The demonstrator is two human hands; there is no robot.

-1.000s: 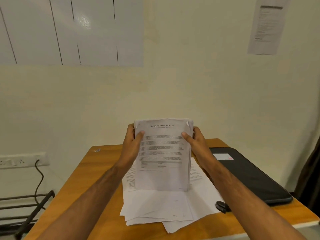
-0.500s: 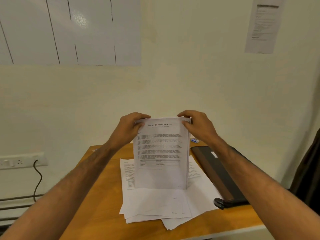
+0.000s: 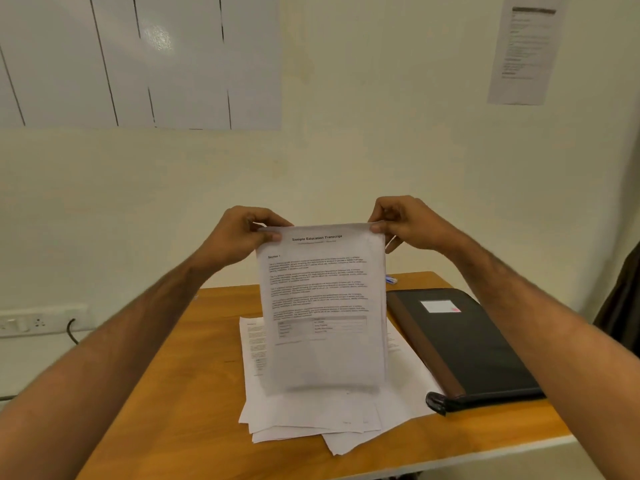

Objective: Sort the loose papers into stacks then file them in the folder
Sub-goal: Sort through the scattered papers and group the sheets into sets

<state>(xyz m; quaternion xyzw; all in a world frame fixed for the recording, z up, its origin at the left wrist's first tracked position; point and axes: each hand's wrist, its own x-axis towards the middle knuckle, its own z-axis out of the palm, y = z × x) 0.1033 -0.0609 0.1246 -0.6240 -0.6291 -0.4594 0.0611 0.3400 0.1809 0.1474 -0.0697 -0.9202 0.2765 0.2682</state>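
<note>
I hold a stack of printed papers upright above the desk, its top sheet headed "Sample Education Transcript". My left hand pinches the top left corner and my right hand pinches the top right corner. The stack's bottom edge hangs just over a messy pile of loose papers lying flat on the wooden desk. A black folder with a brown spine and a white label lies shut to the right of the pile.
A small blue and white object lies on the desk behind the held stack. A wall socket strip with a black cable is at the left. A whiteboard and a printed notice hang on the wall.
My hands moved from the sides of the stack up to its top corners, and the stack was lifted a little. The camera view shifted, so the folder shows from a different angle.
</note>
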